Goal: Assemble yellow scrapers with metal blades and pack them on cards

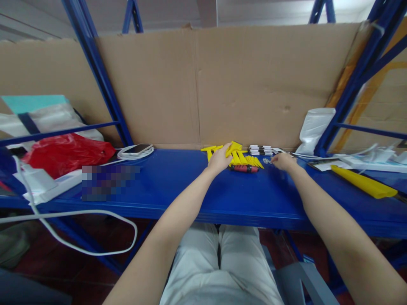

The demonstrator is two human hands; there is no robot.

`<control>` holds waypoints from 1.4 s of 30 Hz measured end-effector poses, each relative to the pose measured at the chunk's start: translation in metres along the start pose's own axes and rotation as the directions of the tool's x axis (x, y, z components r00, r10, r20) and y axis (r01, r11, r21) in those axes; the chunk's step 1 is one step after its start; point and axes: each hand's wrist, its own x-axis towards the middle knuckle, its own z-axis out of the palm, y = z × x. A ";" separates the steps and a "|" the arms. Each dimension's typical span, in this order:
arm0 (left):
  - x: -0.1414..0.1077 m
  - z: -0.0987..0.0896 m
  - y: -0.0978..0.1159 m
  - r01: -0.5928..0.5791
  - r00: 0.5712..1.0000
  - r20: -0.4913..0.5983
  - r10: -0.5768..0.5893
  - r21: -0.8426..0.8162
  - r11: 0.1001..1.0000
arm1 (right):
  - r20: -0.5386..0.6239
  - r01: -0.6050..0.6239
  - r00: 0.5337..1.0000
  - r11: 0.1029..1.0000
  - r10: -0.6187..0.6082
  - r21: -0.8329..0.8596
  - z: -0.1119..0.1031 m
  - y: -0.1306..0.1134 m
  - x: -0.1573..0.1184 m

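Several yellow pieces [241,158] lie in a group at the back middle of the blue shelf. My left hand [220,159] is at their left side, its fingers closed on a yellow piece [234,147]. A red and black tool [244,168] lies just in front of the group. My right hand [282,162] is closed beside a small pile of tiny silvery parts [266,161]; what its fingers hold, if anything, is too small to make out. Behind that pile are stacked white and black pieces [260,150].
A phone [140,148] rests on a coiled white cable at the back left, near a red plastic bag [68,153] and a white power strip [60,186]. At right are a white pouch [314,130], a long yellow object [364,182] and another power strip [375,163].
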 end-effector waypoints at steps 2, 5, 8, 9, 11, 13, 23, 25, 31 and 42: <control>0.001 0.001 -0.001 0.004 1.000 -0.015 -0.004 -0.042 0.999 | 0.022 0.009 1.000 1.000 -0.009 -0.023 0.002 0.000 0.001; 0.002 0.000 -0.001 0.005 0.999 -0.032 -0.008 -0.091 0.996 | 0.024 0.038 0.999 0.998 -0.037 -0.045 0.002 -0.001 0.001; 0.003 0.000 0.001 0.005 0.999 -0.045 -0.011 -0.145 0.989 | 0.008 0.074 0.997 0.996 -0.074 -0.056 0.003 -0.001 0.001; 0.004 -0.001 0.002 0.000 0.999 -0.051 -0.009 -0.170 0.985 | 0.010 0.082 0.997 0.995 -0.082 -0.057 0.003 -0.002 0.001; 0.004 -0.002 0.005 0.003 0.997 -0.068 -0.019 -0.231 0.973 | 0.027 0.095 0.995 0.994 -0.094 -0.054 0.004 -0.003 0.001; 0.004 -0.003 0.009 0.045 0.996 -0.059 -0.067 -0.317 0.947 | 0.053 0.103 0.994 0.993 -0.100 -0.051 0.004 -0.004 0.001; -0.004 -0.003 0.023 0.473 0.879 0.407 -0.247 -0.683 0.556 | 0.057 0.165 0.985 0.986 -0.164 -0.027 0.009 -0.007 0.002; -0.005 -0.003 0.023 0.538 0.838 0.485 -0.250 -0.662 0.521 | 0.021 0.188 0.982 0.982 -0.188 0.013 0.011 -0.008 0.003; -0.008 -0.002 0.027 0.608 0.783 0.574 -0.242 -0.620 0.496 | -0.191 0.363 0.926 0.906 -0.325 0.219 0.004 -0.025 0.001; -0.010 0.002 0.029 0.591 0.787 0.585 -0.197 -0.621 0.515 | -0.424 0.634 0.773 0.563 -0.472 0.530 -0.005 -0.066 -0.021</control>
